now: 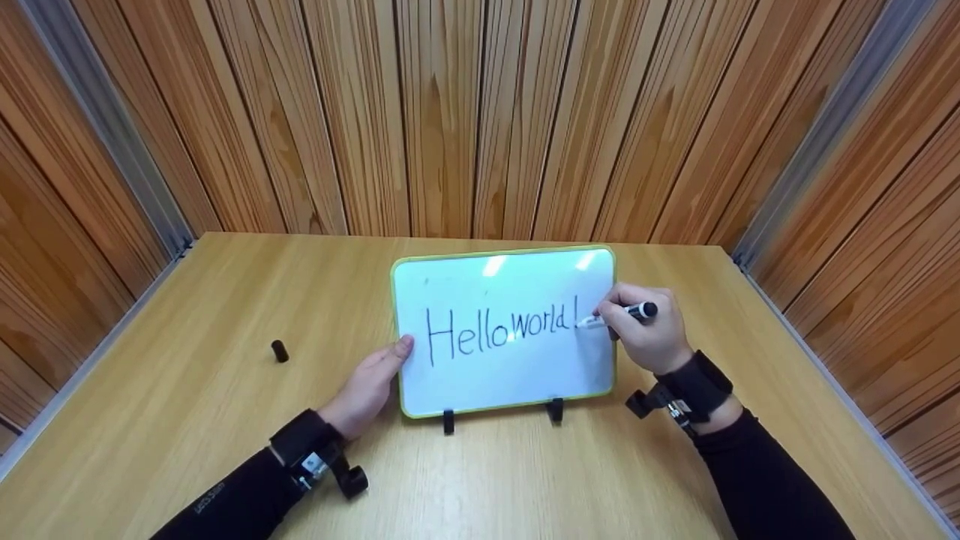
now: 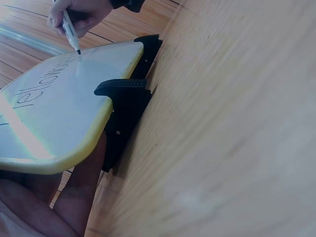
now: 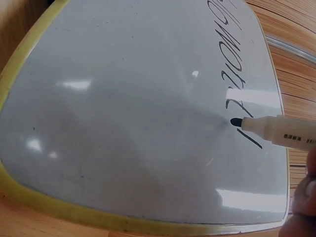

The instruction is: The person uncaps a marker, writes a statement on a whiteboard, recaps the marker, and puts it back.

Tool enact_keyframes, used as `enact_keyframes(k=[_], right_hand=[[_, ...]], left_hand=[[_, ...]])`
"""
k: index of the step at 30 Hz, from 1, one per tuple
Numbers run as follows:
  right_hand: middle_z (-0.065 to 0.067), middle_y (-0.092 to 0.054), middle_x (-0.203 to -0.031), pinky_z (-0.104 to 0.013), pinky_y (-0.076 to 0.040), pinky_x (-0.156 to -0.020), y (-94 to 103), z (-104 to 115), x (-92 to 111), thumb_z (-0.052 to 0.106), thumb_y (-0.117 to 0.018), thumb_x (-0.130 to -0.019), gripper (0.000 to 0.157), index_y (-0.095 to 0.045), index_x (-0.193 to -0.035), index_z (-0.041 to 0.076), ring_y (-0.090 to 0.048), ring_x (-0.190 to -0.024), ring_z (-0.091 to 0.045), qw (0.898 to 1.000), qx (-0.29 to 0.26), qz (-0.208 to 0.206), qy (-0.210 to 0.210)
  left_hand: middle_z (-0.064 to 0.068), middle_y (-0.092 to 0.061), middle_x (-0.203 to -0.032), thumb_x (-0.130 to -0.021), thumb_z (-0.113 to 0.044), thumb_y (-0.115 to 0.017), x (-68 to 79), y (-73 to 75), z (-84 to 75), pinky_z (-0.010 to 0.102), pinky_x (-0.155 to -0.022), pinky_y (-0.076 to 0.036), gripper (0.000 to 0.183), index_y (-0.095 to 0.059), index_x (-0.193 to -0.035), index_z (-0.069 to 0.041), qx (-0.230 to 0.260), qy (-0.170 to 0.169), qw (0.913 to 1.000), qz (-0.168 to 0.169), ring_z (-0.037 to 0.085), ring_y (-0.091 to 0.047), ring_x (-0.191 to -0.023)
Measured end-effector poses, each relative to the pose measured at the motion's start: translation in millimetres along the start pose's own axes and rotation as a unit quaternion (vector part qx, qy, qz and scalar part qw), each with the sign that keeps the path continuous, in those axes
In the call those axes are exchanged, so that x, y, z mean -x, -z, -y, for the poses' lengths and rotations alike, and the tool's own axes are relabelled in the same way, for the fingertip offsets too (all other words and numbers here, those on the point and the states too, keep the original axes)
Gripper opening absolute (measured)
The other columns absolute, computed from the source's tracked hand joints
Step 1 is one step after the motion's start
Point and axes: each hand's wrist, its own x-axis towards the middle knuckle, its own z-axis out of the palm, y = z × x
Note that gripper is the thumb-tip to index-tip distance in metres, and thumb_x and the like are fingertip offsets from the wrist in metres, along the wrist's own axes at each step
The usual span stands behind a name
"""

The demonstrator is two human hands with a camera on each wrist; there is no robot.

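Observation:
A whiteboard (image 1: pixel 495 386) with a yellow-green frame leans on a black stand, whose feet (image 1: pixel 448 422) show at its lower edge. "Hello world!" is written across it in black. My left hand (image 1: pixel 366 386) holds the board's left edge, thumb in front; in the left wrist view its fingers (image 2: pixel 81 192) pass behind the frame. In my right hand (image 1: pixel 651 334), near the right edge, a white marker (image 3: pixel 279 131) with a black tip is pinched. That tip is at the lower end of the exclamation mark; whether it touches the surface I cannot tell.
A small black marker cap (image 1: pixel 280 351) stands or lies on the wooden table (image 1: pixel 187 420), left of the board. Wood-plank panels (image 1: pixel 442 112) rise behind the table and along both sides. Each wrist wears a black strap (image 1: pixel 694 386) with a small device.

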Motion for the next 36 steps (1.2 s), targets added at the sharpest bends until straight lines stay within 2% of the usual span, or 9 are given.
enact_keyframes(k=[7,17,24,36], right_hand=[[-0.005,-0.060,-0.055,-0.019,-0.038,-0.047,-1.2,-2.4,-0.4,-0.010,-0.066,-0.091,0.027,-0.071,-0.071,0.008,-0.049,-0.048,-0.006,1.000,0.007,-0.007,0.016],[-0.003,-0.060,-0.056,-0.019,-0.037,-0.046,-2.4,-1.9,-1.3,-0.011,-0.066,-0.093,0.030,-0.070,-0.070,0.009,-0.048,-0.048,-0.006,1.000,0.000,-0.011,0.007],[-0.006,-0.060,-0.055,-0.019,-0.037,-0.045,-2.5,-3.0,-1.3,-0.011,-0.066,-0.091,0.028,-0.070,-0.070,0.007,-0.047,-0.047,-0.006,1.000,0.002,-0.020,0.007],[-0.006,-0.059,-0.054,-0.019,-0.038,-0.046,-2.5,-2.9,-0.9,-0.010,-0.066,-0.091,0.028,-0.069,-0.069,0.007,-0.048,-0.047,-0.006,1.000,0.003,-0.018,0.004]], left_hand=[[0.014,-0.069,-0.151,-0.121,-0.052,-0.039,-0.8,0.4,0.1,0.049,-0.131,-0.030,0.068,-0.053,-0.161,0.001,0.000,-0.005,0.9999,0.011,0.027,-0.053,-0.152],[0.015,-0.070,-0.150,-0.121,-0.051,-0.039,-0.3,0.8,0.0,0.049,-0.130,-0.032,0.067,-0.053,-0.160,0.002,-0.002,-0.002,1.0000,0.005,0.028,-0.056,-0.149],[0.015,-0.069,-0.151,-0.122,-0.049,-0.038,0.1,0.3,-0.5,0.048,-0.130,-0.032,0.066,-0.053,-0.160,0.002,0.002,-0.004,1.0000,0.007,0.027,-0.056,-0.150],[0.016,-0.070,-0.150,-0.121,-0.049,-0.041,-0.5,-2.5,0.2,0.047,-0.128,-0.033,0.065,-0.057,-0.157,0.003,-0.003,0.001,0.9998,-0.017,0.029,-0.052,-0.152]])
